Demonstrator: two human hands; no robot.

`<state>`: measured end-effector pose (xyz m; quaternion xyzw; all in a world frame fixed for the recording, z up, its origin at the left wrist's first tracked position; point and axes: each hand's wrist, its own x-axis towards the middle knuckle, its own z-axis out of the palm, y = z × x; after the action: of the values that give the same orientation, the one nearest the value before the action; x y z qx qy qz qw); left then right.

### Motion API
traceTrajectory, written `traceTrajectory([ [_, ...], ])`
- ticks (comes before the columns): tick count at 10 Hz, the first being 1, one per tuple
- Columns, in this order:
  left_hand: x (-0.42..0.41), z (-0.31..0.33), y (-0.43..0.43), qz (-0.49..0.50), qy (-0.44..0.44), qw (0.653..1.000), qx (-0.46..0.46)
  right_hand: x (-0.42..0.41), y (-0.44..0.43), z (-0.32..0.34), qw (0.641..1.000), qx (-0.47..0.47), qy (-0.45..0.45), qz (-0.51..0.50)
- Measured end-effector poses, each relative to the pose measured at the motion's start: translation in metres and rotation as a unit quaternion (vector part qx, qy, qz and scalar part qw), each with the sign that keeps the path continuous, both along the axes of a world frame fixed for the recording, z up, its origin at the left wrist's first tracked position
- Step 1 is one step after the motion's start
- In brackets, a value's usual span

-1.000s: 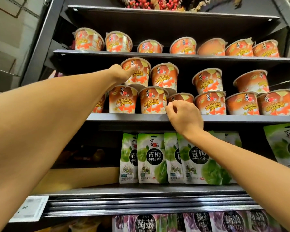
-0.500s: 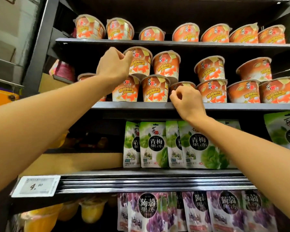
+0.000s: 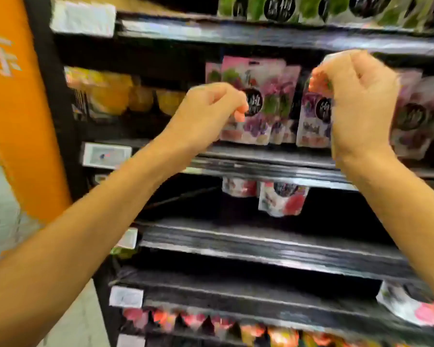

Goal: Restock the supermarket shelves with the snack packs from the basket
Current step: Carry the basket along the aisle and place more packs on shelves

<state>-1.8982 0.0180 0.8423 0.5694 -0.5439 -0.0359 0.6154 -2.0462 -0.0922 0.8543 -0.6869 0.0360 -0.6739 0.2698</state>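
Purple snack packs point(image 3: 256, 126) stand in row on middle shelf point(image 3: 261, 161); lower shelf point(image 3: 261, 241) shows just two, so restocking far from done, I judge. Your left hand point(image 3: 211, 113), right hand point(image 3: 358, 101) curled at pack fronts; blur, grip pinching or empty, cannot tell; basket unseen.

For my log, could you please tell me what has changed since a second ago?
The left hand and right hand left the orange cups and came down to the purple pouches, fingers curled; blur hides any grip. The camera tilted down. The pouches still stand on their shelf.
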Motion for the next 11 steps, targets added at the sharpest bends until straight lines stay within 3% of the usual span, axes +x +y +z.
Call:
traceTrajectory([
  [1,-0.007,-0.102,0.008,-0.012,0.101,0.994,0.044,-0.01,0.019,-0.108,0.994,0.078,0.057,0.04],
  [2,-0.022,-0.234,0.022,-0.01,0.218,0.965,0.142,-0.024,0.043,-0.235,0.963,0.196,0.182,0.037],
  [3,-0.035,-0.37,0.046,0.019,0.271,0.927,0.257,-0.039,0.065,-0.368,0.885,0.353,0.303,0.034],
  [4,-0.042,-0.49,0.074,0.048,0.356,0.866,0.348,-0.05,0.088,-0.487,0.782,0.492,0.383,0.019],
  [5,-0.043,-0.607,0.104,0.092,0.438,0.799,0.402,-0.053,0.108,-0.599,0.696,0.585,0.416,-0.019],
  [6,-0.04,-0.711,0.129,0.114,0.486,0.758,0.42,-0.054,0.125,-0.707,0.619,0.636,0.46,-0.027],
  [7,-0.033,-0.805,0.15,0.103,0.487,0.785,0.368,-0.043,0.142,-0.812,0.585,0.644,0.493,-0.02],
  [8,-0.026,-0.891,0.165,0.108,0.436,0.799,0.399,-0.021,0.158,-0.904,0.561,0.637,0.528,-0.004],
  [9,-0.01,-0.967,0.174,0.154,0.356,0.746,0.542,-0.001,0.175,-0.982,0.501,0.66,0.559,0.019],
  [10,0.006,-1.033,0.179,0.113,0.198,0.727,0.647,0.016,0.189,-1.047,0.467,0.637,0.611,0.052],
  [11,0.011,-1.066,0.181,0.101,0.095,0.7,0.701,0.027,0.199,-1.082,0.445,0.651,0.612,0.059],
])
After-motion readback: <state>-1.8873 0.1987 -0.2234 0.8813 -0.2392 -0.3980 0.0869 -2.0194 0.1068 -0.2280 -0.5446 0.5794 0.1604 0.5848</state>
